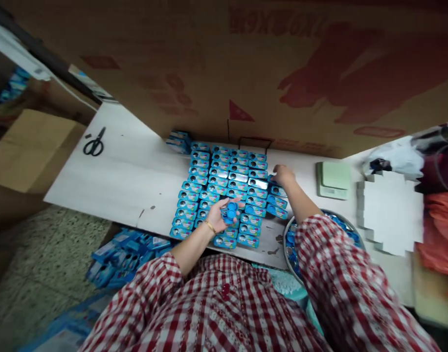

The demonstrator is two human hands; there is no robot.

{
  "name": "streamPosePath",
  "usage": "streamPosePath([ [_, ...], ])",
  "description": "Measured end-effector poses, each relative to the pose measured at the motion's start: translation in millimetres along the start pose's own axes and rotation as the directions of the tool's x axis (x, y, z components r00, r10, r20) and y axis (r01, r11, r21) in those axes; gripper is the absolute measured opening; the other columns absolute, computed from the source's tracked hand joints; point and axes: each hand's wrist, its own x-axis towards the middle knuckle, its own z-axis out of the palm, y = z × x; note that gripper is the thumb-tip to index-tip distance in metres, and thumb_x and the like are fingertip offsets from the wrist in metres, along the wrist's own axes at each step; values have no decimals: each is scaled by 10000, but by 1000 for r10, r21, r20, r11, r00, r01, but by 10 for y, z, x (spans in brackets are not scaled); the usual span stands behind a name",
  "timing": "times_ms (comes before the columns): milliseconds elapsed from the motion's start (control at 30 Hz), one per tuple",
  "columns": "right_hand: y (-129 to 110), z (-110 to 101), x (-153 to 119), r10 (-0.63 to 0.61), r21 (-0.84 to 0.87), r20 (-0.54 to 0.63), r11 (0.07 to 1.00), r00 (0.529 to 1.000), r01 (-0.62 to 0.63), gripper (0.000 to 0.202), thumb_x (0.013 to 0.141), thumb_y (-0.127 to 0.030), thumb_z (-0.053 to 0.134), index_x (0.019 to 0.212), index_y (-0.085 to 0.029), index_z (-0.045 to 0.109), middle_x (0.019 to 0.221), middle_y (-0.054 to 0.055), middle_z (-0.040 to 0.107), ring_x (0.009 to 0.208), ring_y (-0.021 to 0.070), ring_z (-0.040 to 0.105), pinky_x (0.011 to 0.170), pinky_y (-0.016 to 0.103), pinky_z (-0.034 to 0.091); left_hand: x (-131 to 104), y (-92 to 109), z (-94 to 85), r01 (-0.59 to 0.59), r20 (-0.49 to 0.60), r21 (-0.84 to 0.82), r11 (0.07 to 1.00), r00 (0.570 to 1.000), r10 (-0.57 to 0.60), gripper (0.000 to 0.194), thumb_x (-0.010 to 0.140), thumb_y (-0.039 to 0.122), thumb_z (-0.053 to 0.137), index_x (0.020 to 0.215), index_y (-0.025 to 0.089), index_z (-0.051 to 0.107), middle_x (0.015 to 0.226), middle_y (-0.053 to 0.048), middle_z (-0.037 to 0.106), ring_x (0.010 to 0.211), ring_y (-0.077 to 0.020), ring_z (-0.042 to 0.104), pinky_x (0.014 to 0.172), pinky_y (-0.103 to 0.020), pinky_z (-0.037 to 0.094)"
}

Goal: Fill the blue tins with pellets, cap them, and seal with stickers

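Rows of small blue boxes [219, 181] with round windows cover the middle of the white table. Above their lower part my left hand [221, 215] is turned palm up, fingers curled round several small blue round pieces [231, 211]. At the right edge of the rows my right hand [282, 175] reaches down with bent fingers over the upper end of the rightmost column [277, 201]; whatever its fingertips hold is hidden. Beside my right forearm a round metal tray [287, 252] holds many blue pieces, partly covered by my sleeve.
Black scissors [94, 144] lie at the table's left. A large cardboard box [209, 73] stands along the back. On the right are a green scale [334, 180] and white cardboard [391, 212]. Blue packages [124, 254] are piled below the front edge.
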Motion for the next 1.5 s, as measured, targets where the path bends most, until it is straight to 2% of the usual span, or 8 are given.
streamPosePath([
  [100, -154, 143, -517, -219, 158, -253, 952, 942, 263, 334, 851, -324, 494, 1157, -217, 572, 1130, 84, 577, 1015, 198, 547, 848, 283, 415, 53, 63, 20, 6, -17, 20, 1000, 1000, -6, 357, 853, 298, 405, 1092, 96, 575, 781, -115, 652, 576, -167, 600, 421, -247, 443],
  [233, -530, 387, -1145, -603, 269, -141, 740, 785, 616, 240, 852, -298, 497, 1034, -266, 651, 1015, 38, 616, 993, 186, 538, 864, 276, 414, 137, 5, 101, 25, -115, 47, 999, 993, -20, 280, 865, 296, 403, 916, 107, 603, 602, -50, 601, 519, -167, 592, 405, -251, 437],
  [533, -47, 438, -982, -163, 478, -193, 846, 968, 238, 249, 859, -253, 411, 1044, -183, 564, 901, 35, 646, 816, 161, 602, 755, 271, 465, 229, -185, 109, 129, 11, 57, 990, 991, -130, 356, 861, 337, 400, 1024, 88, 594, 809, -134, 658, 598, -173, 604, 443, -251, 449],
  [800, 148, 271, -361, 97, -29, -31, 995, 995, -98, 377, 766, -208, 599, 1126, -121, 534, 1072, 191, 609, 1001, 254, 591, 807, 313, 450, 156, -143, 74, 77, -9, 54, 996, 997, -76, 396, 846, 307, 408, 1112, 62, 569, 848, -144, 664, 602, -161, 595, 435, -239, 453],
  [1033, 167, 177, -208, 138, -71, 81, 989, 987, -132, 522, 667, -317, 718, 1128, -140, 548, 1095, 167, 604, 1020, 258, 586, 790, 311, 467, 147, -67, 97, 36, -1, 25, 999, 999, -36, 396, 848, 314, 402, 1119, 80, 572, 886, -149, 669, 600, -152, 601, 437, -230, 456],
  [1233, -71, 268, -712, -81, 100, -174, 990, 981, 100, 319, 840, -298, 515, 1139, -200, 571, 1051, 114, 637, 996, 235, 588, 824, 344, 453, 189, -37, 110, 54, 26, 29, 998, 998, -54, 340, 846, 310, 394, 1009, 86, 590, 876, -145, 664, 625, -172, 631, 418, -233, 454],
  [1367, -436, 461, -1050, -549, 271, -159, 775, 821, 571, 208, 820, -235, 533, 976, -250, 670, 1003, 37, 647, 925, 159, 590, 801, 256, 443, 258, -61, 70, 26, -37, 0, 1000, 999, -26, 257, 833, 294, 433, 905, 114, 601, 656, -75, 630, 601, -197, 639, 413, -248, 456],
  [1500, -523, 552, -924, -522, 506, -139, 693, 842, 513, 145, 767, -178, 553, 819, -195, 688, 824, 23, 663, 706, 123, 599, 700, 248, 462, 254, -39, 33, 50, -33, -50, 998, 998, -52, 266, 833, 292, 430, 935, 116, 602, 674, -84, 641, 652, -224, 653, 411, -247, 445],
])
